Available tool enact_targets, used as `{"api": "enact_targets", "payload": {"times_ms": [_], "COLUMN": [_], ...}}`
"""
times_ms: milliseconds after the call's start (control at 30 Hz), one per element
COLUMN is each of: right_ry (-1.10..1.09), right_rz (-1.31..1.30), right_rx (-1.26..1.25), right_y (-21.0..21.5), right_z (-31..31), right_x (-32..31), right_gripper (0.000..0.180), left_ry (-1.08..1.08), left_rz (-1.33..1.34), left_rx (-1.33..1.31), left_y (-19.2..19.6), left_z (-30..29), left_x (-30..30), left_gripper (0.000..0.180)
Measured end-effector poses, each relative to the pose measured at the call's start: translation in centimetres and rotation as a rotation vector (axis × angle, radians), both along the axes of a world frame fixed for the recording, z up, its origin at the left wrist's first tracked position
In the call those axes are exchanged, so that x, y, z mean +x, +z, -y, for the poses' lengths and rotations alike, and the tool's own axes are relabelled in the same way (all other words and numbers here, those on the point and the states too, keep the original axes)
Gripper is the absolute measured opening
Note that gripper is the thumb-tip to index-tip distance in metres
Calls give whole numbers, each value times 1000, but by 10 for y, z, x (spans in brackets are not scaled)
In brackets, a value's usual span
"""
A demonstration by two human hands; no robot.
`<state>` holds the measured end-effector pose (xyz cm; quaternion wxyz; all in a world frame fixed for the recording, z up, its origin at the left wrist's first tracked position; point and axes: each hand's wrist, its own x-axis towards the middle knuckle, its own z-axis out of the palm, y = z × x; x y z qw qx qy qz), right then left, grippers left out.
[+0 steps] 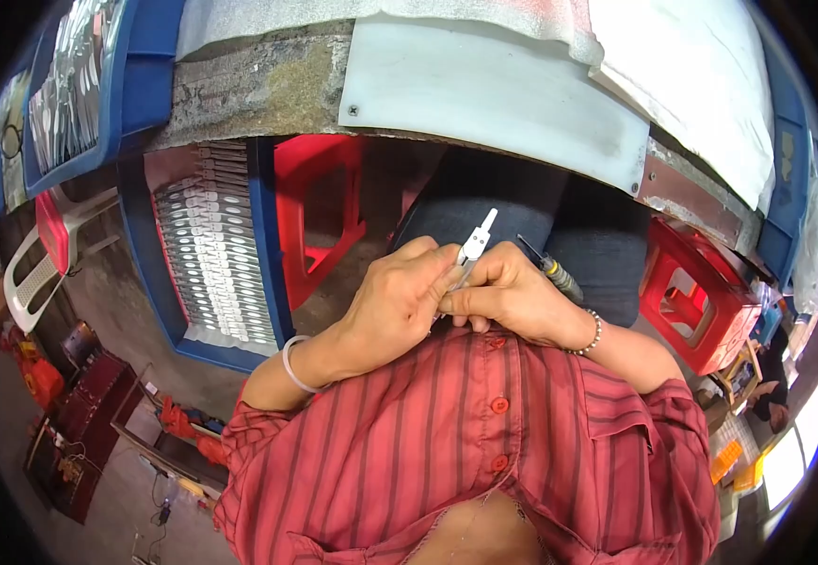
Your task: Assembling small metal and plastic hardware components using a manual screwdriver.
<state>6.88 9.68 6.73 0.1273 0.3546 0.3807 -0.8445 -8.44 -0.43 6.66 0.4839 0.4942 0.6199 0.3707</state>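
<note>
Close in front of my striped shirt, my two hands meet around a small flat silver metal piece. Its narrow tip points up and away from me, and two dark dots mark its wider part. The thumb and fingers of my left hand are closed on its lower end. My right hand pinches the same piece from the other side. Beside the right hand's knuckles is a slim tool with a dark tip and a yellowish banded handle; whether the fingers hold it I cannot tell. The metal piece's lower end is hidden.
Left of my knees stands a blue bin with stacked rows of metal parts. Another blue bin of metal pieces sits higher at left. A workbench edge with a pale plate lies ahead. Red stools flank my legs.
</note>
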Motion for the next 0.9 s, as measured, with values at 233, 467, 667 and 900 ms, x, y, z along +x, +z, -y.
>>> {"api": "enact_targets", "payload": {"times_ms": [233, 467, 667, 900], "right_ry": [35, 73, 108, 58], "right_rz": [0, 4, 15, 30], "right_rx": [1, -17, -23, -119], "right_y": [-1, 0, 5, -4], "right_z": [2, 3, 1, -3], "right_x": [0, -1, -5, -2], "right_gripper": [20, 14, 16, 15], "left_ry": [-18, -15, -44, -55], "left_rz": [-5, 1, -1, 382], "left_rx": [1, 0, -12, -264], "left_y": [3, 6, 5, -11], "left_z": [4, 7, 11, 1], "left_x": [-2, -3, -6, -19], "left_gripper": [18, 15, 19, 29]}}
